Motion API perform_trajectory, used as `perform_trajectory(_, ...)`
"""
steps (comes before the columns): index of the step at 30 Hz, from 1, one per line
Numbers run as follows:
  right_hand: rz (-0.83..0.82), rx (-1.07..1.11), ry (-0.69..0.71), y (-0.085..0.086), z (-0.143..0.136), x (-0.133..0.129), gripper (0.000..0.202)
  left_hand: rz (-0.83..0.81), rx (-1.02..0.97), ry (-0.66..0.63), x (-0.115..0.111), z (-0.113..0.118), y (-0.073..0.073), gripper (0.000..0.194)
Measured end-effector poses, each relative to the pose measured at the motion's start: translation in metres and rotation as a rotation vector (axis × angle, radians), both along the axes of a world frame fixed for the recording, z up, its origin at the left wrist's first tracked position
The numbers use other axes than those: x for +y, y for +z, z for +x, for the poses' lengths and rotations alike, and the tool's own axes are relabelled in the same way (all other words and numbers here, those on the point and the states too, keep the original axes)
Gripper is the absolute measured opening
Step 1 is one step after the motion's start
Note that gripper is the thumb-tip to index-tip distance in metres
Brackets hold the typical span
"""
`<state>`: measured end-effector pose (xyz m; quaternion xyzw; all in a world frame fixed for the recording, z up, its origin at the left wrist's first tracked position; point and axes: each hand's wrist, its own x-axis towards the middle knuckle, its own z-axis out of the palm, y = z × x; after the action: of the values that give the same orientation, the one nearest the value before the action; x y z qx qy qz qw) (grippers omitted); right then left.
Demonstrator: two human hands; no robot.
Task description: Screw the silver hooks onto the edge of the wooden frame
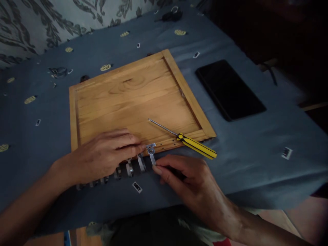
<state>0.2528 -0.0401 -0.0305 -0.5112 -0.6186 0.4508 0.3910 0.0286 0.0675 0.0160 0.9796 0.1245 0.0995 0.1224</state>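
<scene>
A small metal hook (152,158) with a two-hole plate lies at the front frame of a wooden panel (123,99). My right hand (194,181) pinches the hook's lower end between thumb and fingers. From the other side, my left hand (105,153) leans on the panel's front edge, fingers together and fingertips on the hook's plate; its thumb is hidden. A row of similar metal hooks (130,168) hangs along the front edge, partly under my left hand. On the panel's front right rests a screwdriver (198,145) with a yellow and black handle, beside small dark holes in the frame.
A dark tablet or large phone (230,89) lies right of the panel on the blue patterned tablecloth (256,150). At the back are keys (170,14); a small dark item (58,71) and a tiny screw-like piece (54,84) lie back left. Patterned fabric (64,17) borders the far side.
</scene>
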Motion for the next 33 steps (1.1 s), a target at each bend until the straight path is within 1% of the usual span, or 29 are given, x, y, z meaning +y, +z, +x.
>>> perform_trajectory(3,0.001,0.026,-0.004,-0.0014,0.0001,-0.0009,0.02,-0.052,-0.053,0.005,0.0005,0.0002,-0.0008,0.03)
perform_trajectory(6,0.021,0.042,0.0,-0.0035,-0.0006,-0.0001,0.021,-0.072,-0.064,0.007,0.0002,-0.001,-0.0014,0.028)
perform_trajectory(14,0.06,0.04,0.003,-0.0024,-0.0013,0.002,0.019,-0.054,-0.069,0.001,0.0002,-0.0006,-0.0019,0.028)
perform_trajectory(21,0.08,0.022,0.009,-0.0043,-0.0004,0.0017,0.019,-0.057,-0.068,-0.001,0.0006,-0.004,-0.0056,0.028)
perform_trajectory(29,0.106,0.008,0.018,-0.0013,0.0011,0.0013,0.021,-0.065,-0.076,0.006,-0.0019,-0.0046,-0.009,0.025)
perform_trajectory(33,0.106,0.004,0.022,-0.0019,0.0008,0.0015,0.02,-0.037,-0.061,0.004,-0.0022,-0.0044,-0.0071,0.024)
